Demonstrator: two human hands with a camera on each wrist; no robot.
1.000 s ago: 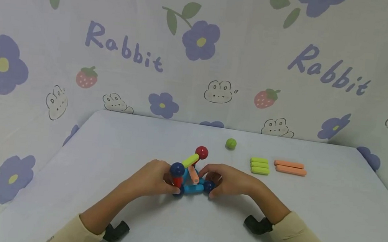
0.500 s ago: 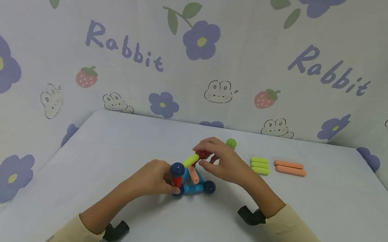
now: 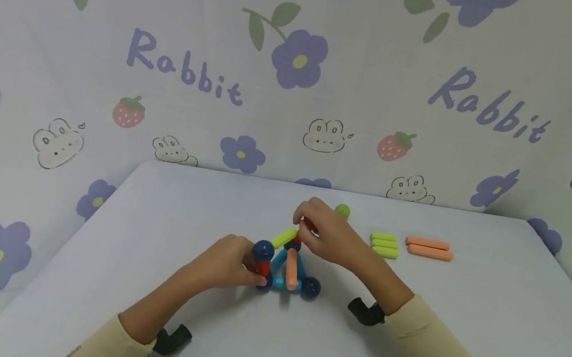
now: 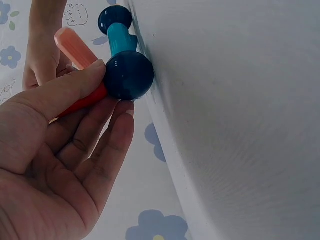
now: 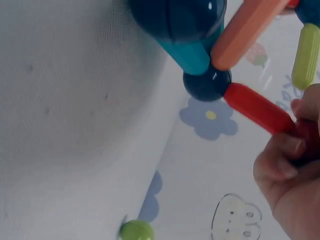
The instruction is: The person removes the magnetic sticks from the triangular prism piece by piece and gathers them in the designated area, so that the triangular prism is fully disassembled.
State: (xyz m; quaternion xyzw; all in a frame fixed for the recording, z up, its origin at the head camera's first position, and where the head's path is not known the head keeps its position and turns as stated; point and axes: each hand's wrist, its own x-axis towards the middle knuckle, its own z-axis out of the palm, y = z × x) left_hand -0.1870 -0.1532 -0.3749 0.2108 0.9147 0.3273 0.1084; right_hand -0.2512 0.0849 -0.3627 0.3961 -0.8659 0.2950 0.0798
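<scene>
In the head view, my left hand [image 3: 230,261] grips the near-left corner of a magnetic stick-and-ball frame. Its thumb presses an upright red stick [image 4: 86,102] right beside a dark blue ball [image 4: 129,76]. Another dark blue ball [image 3: 263,250] tops that stick. My right hand [image 3: 329,233] pinches a red ball [image 5: 309,136] on the far corner's red stick [image 5: 260,107], covering most of the ball. A yellow-green stick [image 3: 283,238] slants from the upper blue ball toward the right fingers. From the far blue ball, an orange stick [image 3: 291,270] points forward over the blue base sticks [image 4: 121,39].
A green ball [image 3: 343,210] lies behind the right hand. Several yellow-green sticks [image 3: 384,244] and two orange sticks [image 3: 429,248] lie in rows to the right on the white table [image 3: 202,199]. A printed cloth [image 3: 189,113] hangs behind.
My right hand has left the front-right blue ball and gone up and back to the red ball. The orange stick has swung to point straight forward. My left hand has kept its grip.
</scene>
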